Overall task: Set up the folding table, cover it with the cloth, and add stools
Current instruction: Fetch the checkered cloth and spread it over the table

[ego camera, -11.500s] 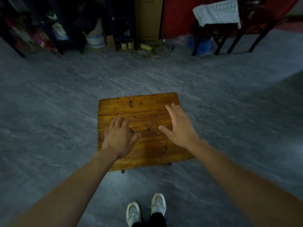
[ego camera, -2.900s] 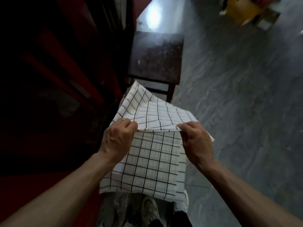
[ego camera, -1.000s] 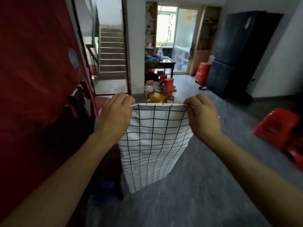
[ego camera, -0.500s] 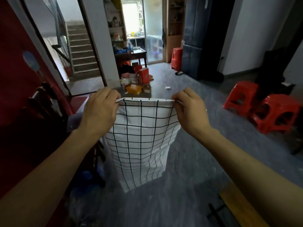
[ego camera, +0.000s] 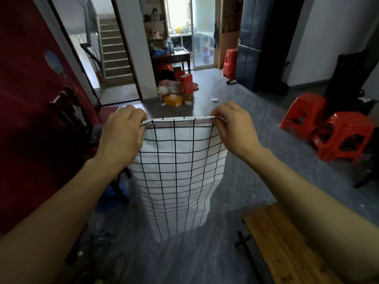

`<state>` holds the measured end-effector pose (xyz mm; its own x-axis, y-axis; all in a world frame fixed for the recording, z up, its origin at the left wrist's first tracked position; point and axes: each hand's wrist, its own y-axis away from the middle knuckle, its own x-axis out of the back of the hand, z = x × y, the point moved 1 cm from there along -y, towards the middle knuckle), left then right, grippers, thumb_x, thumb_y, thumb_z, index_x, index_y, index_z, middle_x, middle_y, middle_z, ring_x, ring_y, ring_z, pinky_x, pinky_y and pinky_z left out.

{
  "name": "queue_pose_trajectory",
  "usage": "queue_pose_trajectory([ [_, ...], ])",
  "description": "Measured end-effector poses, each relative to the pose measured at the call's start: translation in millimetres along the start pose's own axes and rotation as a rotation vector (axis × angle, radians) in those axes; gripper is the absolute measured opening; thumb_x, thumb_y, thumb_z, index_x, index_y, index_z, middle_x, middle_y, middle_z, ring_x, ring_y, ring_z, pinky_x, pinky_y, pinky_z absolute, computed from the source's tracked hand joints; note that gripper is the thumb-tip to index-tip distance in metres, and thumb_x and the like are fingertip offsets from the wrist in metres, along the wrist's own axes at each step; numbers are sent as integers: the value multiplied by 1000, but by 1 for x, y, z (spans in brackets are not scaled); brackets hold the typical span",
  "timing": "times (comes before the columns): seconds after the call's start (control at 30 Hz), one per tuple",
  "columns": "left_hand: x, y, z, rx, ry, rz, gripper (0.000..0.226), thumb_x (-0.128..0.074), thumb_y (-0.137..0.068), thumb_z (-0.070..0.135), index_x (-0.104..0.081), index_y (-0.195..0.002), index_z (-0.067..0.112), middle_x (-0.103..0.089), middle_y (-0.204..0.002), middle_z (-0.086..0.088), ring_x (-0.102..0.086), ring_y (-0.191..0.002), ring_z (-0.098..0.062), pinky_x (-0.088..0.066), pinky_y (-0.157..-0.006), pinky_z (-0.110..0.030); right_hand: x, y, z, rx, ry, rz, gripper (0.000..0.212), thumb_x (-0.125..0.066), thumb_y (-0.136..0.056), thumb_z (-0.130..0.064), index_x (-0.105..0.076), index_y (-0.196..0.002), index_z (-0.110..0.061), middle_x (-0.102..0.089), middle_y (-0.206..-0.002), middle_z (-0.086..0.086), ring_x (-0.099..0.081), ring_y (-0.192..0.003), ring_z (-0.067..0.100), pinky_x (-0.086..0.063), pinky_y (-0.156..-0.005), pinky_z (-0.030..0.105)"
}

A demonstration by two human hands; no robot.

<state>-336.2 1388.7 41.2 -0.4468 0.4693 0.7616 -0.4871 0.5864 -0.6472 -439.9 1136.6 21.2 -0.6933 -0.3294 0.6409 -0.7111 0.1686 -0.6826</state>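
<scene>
Through the head camera I saw the left hand and the right hand each pinching a top corner of the white cloth with a black grid. Both grips were closed on its folded upper edge. The cloth hung straight down above the grey floor. The orange-brown wooden plank table stood low, to the right of the cloth's bottom hem. Two red plastic stools sat well to the right of the cloth, just beside each other.

Open grey floor straight ahead. Right blocked by two red stools; wooden table low right; dark chair crowds left; boxes further ahead.
</scene>
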Motion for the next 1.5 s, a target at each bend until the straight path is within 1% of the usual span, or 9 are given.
queue_pose_trajectory([
  [0.13,32,38,30,0,6,40,9,-63,-84,3,-58,-90,7,-57,-90,-13,-52,-83,-34,-40,-72,-45,31,34,-19,38,24,-35,10,-60,-91,-5,-67,-98,-7,-59,-94,8,-57,-83,27,-48,-70,42],
  [0.27,53,79,56,-3,6,43,11,-63,-83,2,-58,-91,7,-56,-89,-12,-52,-84,-34,-38,-69,-44,61,77,-41,29,40,-84,9,-61,-92,-7,-68,-96,-10,-57,-91,4,-56,-81,24,-46,-70,36],
  [0.33,60,99,68,8,9,27,12,-64,-83,1,-57,-91,7,-54,-88,-12,-51,-82,-33,-35,-68,-41,75,99,-51,47,53,-143,7,-62,-93,-9,-68,-96,-11,-57,-90,3,-57,-81,25,-46,-70,37],
  [0.53,77,135,120,30,14,35,13,-64,-82,0,-57,-91,7,-53,-87,-14,-52,-84,-37,-38,-68,-46,125,155,-55,75,68,-198,7,-63,-92,-11,-68,-97,-11,-56,-89,1,-56,-81,25,-48,-69,42],
  [0.63,85,140,161,7,-9,19,12,-62,-83,0,-57,-92,6,-54,-87,-15,-53,-85,-38,-41,-70,-50,153,180,-38,50,47,-184,6,-63,-92,-11,-68,-96,-12,-55,-88,-1,-56,-81,23,-48,-70,41],
  [0.8,90,132,236,-2,-99,21,14,-62,-83,0,-59,-95,6,-54,-89,-15,-51,-83,-37,-38,-69,-47,208,221,6,51,-40,-156,4,-63,-92,-12,-66,-94,-12,-56,-88,0,-55,-81,21,-45,-70,34],
  [1.13,77,112,414,81,-198,-9,14,-62,-86,1,-61,-99,6,-55,-92,-15,-52,-81,-36,-40,-67,-46,310,279,131,86,-167,-226,5,-61,-94,-17,-65,-94,-14,-54,-88,-1,-52,-84,19,-46,-75,37],
  [1.3,81,109,458,138,-235,-37,14,-63,-87,3,-62,-100,6,-56,-92,-12,-53,-80,-35,-42,-67,-47,331,282,163,109,-219,-282,6,-61,-94,-21,-63,-89,-16,-57,-89,1,-51,-82,16,-45,-71,33],
  [1.5,59,91,472,203,-178,14,10,-63,-87,0,-61,-95,5,-55,-91,-12,-51,-77,-32,-43,-66,-47,320,267,196,140,-238,-320,3,-63,-91,-20,-62,-90,-18,-57,-88,-1,-53,-82,17,-45,-72,34],
])
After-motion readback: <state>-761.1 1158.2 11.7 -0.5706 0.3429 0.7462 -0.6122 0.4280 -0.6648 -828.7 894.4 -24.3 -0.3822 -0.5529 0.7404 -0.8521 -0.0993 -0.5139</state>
